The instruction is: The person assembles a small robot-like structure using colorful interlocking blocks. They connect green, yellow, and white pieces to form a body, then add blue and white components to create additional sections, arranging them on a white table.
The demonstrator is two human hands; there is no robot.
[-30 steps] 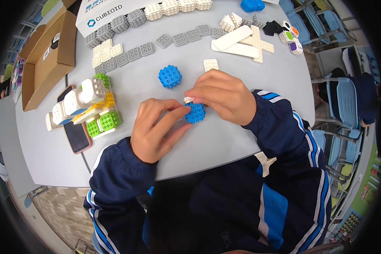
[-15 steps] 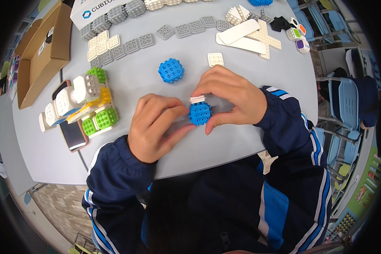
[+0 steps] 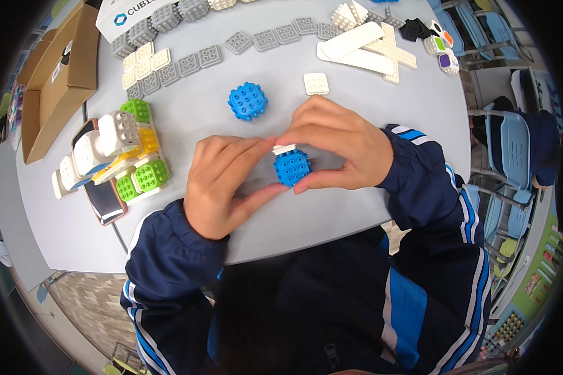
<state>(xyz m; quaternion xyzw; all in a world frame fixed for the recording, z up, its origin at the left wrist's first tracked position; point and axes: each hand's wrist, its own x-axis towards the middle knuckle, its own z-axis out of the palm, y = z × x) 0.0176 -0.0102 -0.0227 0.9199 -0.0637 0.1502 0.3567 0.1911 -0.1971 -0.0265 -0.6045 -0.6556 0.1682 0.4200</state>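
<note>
Your left hand (image 3: 222, 184) and right hand (image 3: 338, 150) pinch the blue studded cube (image 3: 291, 167) just above the tabletop (image 3: 231, 75), a white tile (image 3: 284, 149) on top. It looks light, rigid plastic; grip its side faces, since the studs should stop it slipping.

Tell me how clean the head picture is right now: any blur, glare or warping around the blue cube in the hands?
Head view: the blue cube between the left hand and right hand is sharp, with no motion blur; light is even and soft, with faint shadows and no glare on the grey table; fisheye warping bends the table's edges, and the corners are black.
</note>
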